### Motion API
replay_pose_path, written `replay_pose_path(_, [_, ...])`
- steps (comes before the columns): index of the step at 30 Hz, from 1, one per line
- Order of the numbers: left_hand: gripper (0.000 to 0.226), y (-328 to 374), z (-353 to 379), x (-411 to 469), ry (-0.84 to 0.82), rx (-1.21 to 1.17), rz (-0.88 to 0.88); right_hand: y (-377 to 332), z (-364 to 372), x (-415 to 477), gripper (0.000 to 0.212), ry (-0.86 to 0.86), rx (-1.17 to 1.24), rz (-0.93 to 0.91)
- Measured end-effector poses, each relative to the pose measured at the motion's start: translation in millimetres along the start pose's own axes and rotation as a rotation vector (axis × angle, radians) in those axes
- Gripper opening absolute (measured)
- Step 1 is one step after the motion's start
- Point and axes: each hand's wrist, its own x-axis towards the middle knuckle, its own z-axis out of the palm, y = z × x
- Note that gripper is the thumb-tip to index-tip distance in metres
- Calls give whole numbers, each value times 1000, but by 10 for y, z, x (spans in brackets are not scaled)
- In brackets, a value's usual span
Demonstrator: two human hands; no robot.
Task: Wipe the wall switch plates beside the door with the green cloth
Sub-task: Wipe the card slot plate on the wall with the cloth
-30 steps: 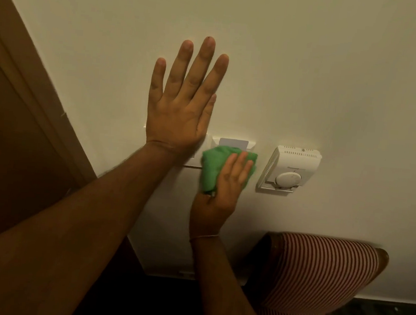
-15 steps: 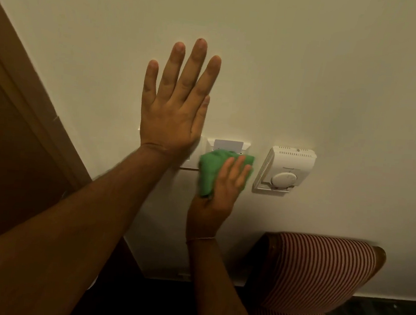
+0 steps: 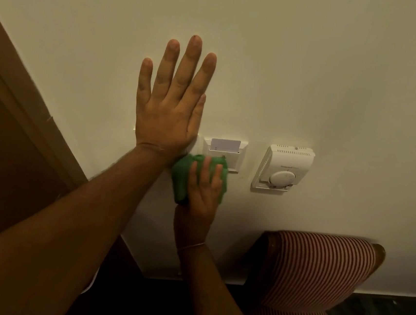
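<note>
My left hand (image 3: 168, 108) lies flat on the cream wall with fingers spread, its heel covering most of a white switch plate (image 3: 195, 142). Right beside it is a second white plate, a key-card holder (image 3: 238, 152) with a card standing in its slot. My right hand (image 3: 202, 195) presses the bunched green cloth (image 3: 182, 177) against the wall at the lower edge of both plates, covering the bottom left of the card holder.
A white thermostat (image 3: 283, 168) with a round dial is mounted to the right of the plates. The brown door frame (image 3: 28, 114) runs diagonally at left. A red-and-white striped chair back (image 3: 318, 269) stands below right against the wall.
My right hand has slid the green cloth down and to the left, off the card holder's face, so the card and slot now show. My left hand stays flat on the wall.
</note>
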Motion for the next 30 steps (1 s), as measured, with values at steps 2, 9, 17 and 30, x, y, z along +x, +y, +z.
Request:
replay_pose_path(2, [64, 2, 3, 6, 6, -4, 1, 80, -1, 16, 61, -35, 1, -88])
replay_pose_path(9, [66, -25, 28, 3, 4, 39, 12, 292, -207, 201, 75, 193, 49, 229])
replay_pose_path(17, [69, -11, 49, 1, 25, 4, 8, -141, -64, 240, 46, 51, 45, 45])
replay_pose_path(30, [66, 7, -20, 26, -24, 62, 5, 30, -97, 231, 67, 81, -13, 75])
